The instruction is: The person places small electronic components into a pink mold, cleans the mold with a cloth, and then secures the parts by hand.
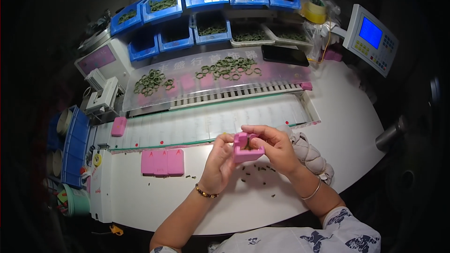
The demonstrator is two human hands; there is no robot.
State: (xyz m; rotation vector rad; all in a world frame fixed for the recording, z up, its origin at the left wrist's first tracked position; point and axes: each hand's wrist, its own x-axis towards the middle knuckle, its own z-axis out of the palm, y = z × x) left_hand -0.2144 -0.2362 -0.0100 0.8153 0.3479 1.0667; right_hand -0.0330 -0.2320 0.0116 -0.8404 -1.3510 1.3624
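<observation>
Just above the white table, a pink rubber mould [248, 155] is held up between my two hands, its upper part parted. My left hand [217, 166] is closed round its left side. My right hand [278, 151] grips it from the right, with thumb and fingers bent in at the opening. Whatever lies inside is too small and shaded to make out. Below my hands, several small dark green bits [262, 169] are scattered on the tabletop. Left of them, three more pink moulds [162, 163] lie side by side, red marks along their tops.
A conveyor [211, 122] runs behind my hands, a single pink mould [119, 126] on its left end. Green rings [227, 69] cover a clear sheet beyond. Blue bins [162, 5] line the back. A phone [285, 55], control panel [372, 39] and crumpled grey cloth [310, 154] are rightward.
</observation>
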